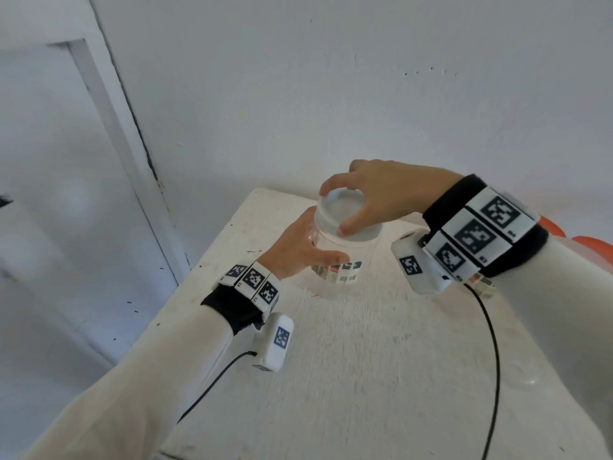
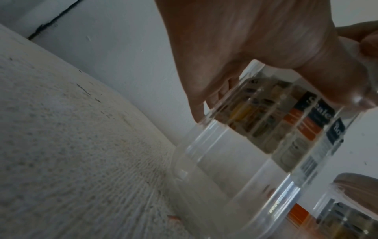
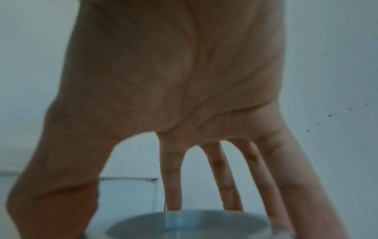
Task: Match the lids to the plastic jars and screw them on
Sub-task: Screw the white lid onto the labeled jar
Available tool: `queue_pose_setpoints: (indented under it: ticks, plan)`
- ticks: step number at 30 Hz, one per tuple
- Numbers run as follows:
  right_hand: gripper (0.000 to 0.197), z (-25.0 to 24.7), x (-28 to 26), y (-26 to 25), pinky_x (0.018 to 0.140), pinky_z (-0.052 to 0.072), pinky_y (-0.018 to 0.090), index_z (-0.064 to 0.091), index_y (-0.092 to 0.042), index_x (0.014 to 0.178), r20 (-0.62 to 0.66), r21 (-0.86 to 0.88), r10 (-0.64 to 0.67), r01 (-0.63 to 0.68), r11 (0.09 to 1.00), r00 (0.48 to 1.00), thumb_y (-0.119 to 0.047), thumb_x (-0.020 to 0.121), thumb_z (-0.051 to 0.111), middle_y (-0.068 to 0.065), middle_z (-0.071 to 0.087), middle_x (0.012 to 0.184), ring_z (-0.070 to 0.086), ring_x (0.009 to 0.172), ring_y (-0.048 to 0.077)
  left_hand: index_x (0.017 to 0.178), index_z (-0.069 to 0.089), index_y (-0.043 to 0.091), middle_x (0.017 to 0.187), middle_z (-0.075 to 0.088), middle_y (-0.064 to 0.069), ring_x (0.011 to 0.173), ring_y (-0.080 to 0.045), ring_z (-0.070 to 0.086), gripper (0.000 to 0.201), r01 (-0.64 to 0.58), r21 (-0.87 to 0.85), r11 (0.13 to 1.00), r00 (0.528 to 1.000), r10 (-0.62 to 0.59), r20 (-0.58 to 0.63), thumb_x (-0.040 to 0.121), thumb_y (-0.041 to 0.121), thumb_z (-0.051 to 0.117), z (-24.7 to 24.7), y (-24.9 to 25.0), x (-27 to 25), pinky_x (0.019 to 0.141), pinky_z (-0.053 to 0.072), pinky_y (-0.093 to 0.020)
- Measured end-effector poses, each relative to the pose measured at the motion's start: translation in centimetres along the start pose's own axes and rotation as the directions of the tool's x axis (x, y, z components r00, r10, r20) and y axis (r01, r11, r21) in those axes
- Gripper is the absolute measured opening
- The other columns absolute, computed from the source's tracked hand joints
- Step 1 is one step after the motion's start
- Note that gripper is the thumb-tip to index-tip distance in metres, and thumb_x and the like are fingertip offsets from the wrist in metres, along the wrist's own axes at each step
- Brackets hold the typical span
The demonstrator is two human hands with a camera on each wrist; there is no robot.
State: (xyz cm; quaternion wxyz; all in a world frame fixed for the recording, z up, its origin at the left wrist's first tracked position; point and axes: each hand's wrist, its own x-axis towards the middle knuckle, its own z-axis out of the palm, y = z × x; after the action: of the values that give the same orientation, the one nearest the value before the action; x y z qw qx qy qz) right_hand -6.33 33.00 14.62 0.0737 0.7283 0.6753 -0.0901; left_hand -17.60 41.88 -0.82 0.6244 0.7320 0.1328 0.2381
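A clear plastic jar [image 1: 345, 257] with a printed label stands on the white table [image 1: 365, 360] near its far edge. My left hand [image 1: 298, 247] wraps around the jar's side, thumb on the front; in the left wrist view the jar [image 2: 255, 153] fills the right half and the left hand [image 2: 245, 53] holds its upper part. A translucent white lid [image 1: 341, 210] sits on the jar's mouth. My right hand [image 1: 371, 197] grips the lid from above, fingers spread around its rim. The right wrist view shows the right hand [image 3: 169, 90] over the lid [image 3: 188, 224].
A second labelled clear jar [image 2: 347, 218] stands close to the right of the held one, mostly hidden behind my right wrist in the head view. Orange objects [image 1: 593, 244] lie at the table's right edge. A white wall [image 1: 331, 94] rises right behind the table.
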Motion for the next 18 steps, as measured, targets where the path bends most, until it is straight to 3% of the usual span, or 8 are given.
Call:
queue_pose_setpoints:
  ticks: [8,13,16,18]
  plan:
    - [0.06,0.8,-0.2,-0.1,0.071,0.04,0.028,0.041,-0.044,0.128,-0.075,0.031,0.033,-0.03,0.999,0.997,-0.056,0.073,0.063,-0.005,0.039,0.105,0.047,0.093,0.018,0.136,0.039,0.022,0.129,0.056,0.002,0.123,-0.016,0.051,0.103,0.001,0.088,0.996,0.996,0.006,-0.084,0.049,0.055,0.085,0.4,0.2,-0.4,0.103,0.041,-0.049]
    - [0.06,1.2,-0.4,-0.4,0.063,0.035,0.024,0.04,-0.042,0.129,-0.111,0.033,0.052,-0.049,0.998,0.992,-0.055,0.075,0.061,-0.005,0.037,0.103,0.045,0.091,0.018,0.137,0.038,0.023,0.13,0.056,0.001,0.123,-0.018,0.051,0.101,0.014,0.126,0.992,0.995,-0.001,-0.098,0.052,0.052,0.086,0.6,0.3,-0.7,0.102,0.041,-0.05]
    - [0.06,1.8,-0.6,-0.3,0.072,0.039,0.027,0.04,-0.041,0.132,-0.169,0.041,0.057,-0.051,0.998,0.984,-0.057,0.077,0.058,-0.004,0.042,0.107,0.048,0.097,0.019,0.136,0.039,0.023,0.129,0.056,0.003,0.122,-0.013,0.051,0.102,0.01,0.144,0.989,0.994,0.006,-0.11,0.051,0.055,0.085,0.5,0.4,-0.7,0.102,0.042,-0.047]
    - [0.066,2.6,-1.4,0.3,0.084,0.041,0.032,0.037,-0.037,0.137,-0.214,0.053,0.047,-0.036,0.998,0.976,-0.06,0.078,0.057,-0.002,0.046,0.123,0.048,0.107,0.021,0.136,0.039,0.023,0.129,0.056,0.004,0.121,-0.011,0.051,0.103,0.004,0.153,0.988,0.992,0.015,-0.127,0.049,0.054,0.085,0.5,0.2,-0.6,0.102,0.043,-0.046]
